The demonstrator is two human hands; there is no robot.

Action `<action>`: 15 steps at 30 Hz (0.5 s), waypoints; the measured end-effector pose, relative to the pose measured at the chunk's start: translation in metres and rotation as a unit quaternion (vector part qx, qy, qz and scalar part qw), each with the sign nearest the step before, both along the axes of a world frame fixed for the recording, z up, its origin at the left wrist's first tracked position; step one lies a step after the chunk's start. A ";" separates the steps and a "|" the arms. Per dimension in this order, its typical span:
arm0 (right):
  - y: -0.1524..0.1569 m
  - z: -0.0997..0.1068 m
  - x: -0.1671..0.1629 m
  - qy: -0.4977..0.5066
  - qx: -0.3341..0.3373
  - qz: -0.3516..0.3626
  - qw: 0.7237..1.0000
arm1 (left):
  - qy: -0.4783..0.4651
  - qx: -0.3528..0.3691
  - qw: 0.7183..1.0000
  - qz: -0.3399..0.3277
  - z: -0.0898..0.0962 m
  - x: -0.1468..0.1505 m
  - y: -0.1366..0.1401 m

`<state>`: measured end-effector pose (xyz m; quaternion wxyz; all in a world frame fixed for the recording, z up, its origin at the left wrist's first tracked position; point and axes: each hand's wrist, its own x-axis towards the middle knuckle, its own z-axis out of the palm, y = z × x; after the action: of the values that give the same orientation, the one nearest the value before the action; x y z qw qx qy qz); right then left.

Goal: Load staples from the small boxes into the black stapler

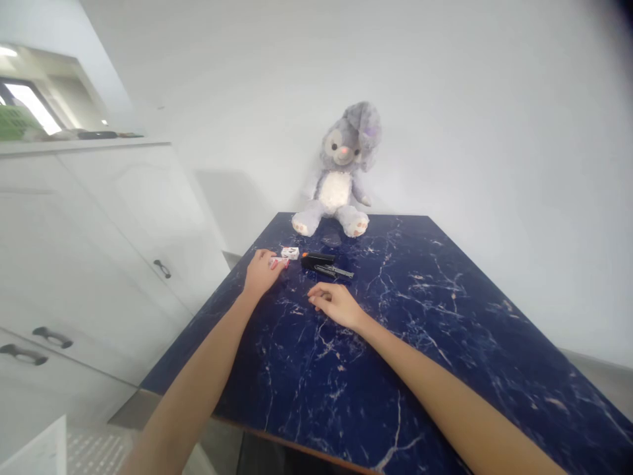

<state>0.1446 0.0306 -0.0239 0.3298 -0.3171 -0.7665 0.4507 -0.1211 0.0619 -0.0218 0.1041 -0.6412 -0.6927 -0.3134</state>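
My left hand (260,273) is closed around a small red-and-white box (279,263), which shows between thumb and fingers at the tabletop. Just beyond it stands a second small white box (290,253) with dark and red print. To the right lies a black stapler (320,260) with an orange tip, its silver staple tray (336,271) sticking out to the right. My right hand (336,303) is nearer to me than the stapler, its fingers curled and pressed toward the thumb over the table. Whatever the fingertips may hold is too small to make out.
A dark blue marble-patterned table (316,382) carries everything. At its far edge a grey plush rabbit (337,175) sits against the white wall. White cabinets (113,231) with dark handles stand at left, and a green basket (18,123) rests on top.
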 end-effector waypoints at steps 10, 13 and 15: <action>0.002 -0.003 -0.002 -0.024 0.057 -0.015 0.998 | 0.011 -0.048 0.999 0.011 -0.003 0.000 0.012; -0.001 0.001 -0.002 -0.044 0.081 -0.022 0.995 | 0.016 -0.014 0.999 -0.025 -0.001 0.003 0.010; -0.003 0.004 -0.002 -0.057 0.102 -0.025 0.993 | 0.027 0.014 0.998 -0.045 0.000 0.005 0.010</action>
<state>0.1426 0.0277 -0.0200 0.3276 -0.3257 -0.8178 0.3433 -0.1159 0.0721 -0.0222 0.1177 -0.6788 -0.6552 -0.3100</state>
